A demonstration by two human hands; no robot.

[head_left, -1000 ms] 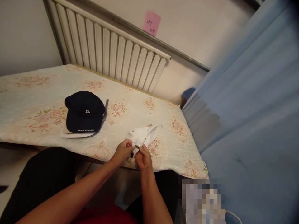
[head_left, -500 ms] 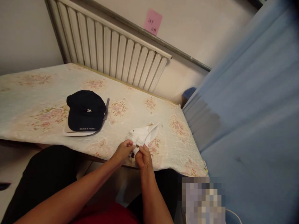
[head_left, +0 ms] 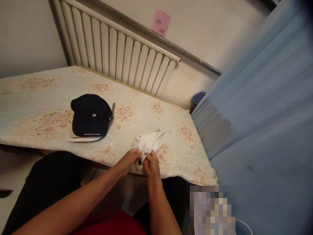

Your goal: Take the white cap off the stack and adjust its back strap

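Note:
A white cap (head_left: 146,140) lies on its side near the front edge of the bed, its brim pointing to the right and away from me. My left hand (head_left: 132,158) pinches the left part of its back strap. From the right, my right hand (head_left: 152,162) grips the strap beside a small buckle (head_left: 144,153). The fingertips of both hands almost meet, and they hide part of the strap. Farther left sits a dark navy cap (head_left: 91,114) with small white lettering, stacked over at least one lighter cap whose white brim (head_left: 84,139) shows beneath.
A floral quilted cover (head_left: 137,111) spreads over the bed. Behind it stand a white radiator (head_left: 119,55) and a wall with a pink note (head_left: 161,23). A blue curtain (head_left: 256,114) hangs along the right side. My knees are below the bed's front edge.
My left fingers have shifted slightly on the strap close to the buckle. Both hands keep their hold on the white cap, and the other caps stay put.

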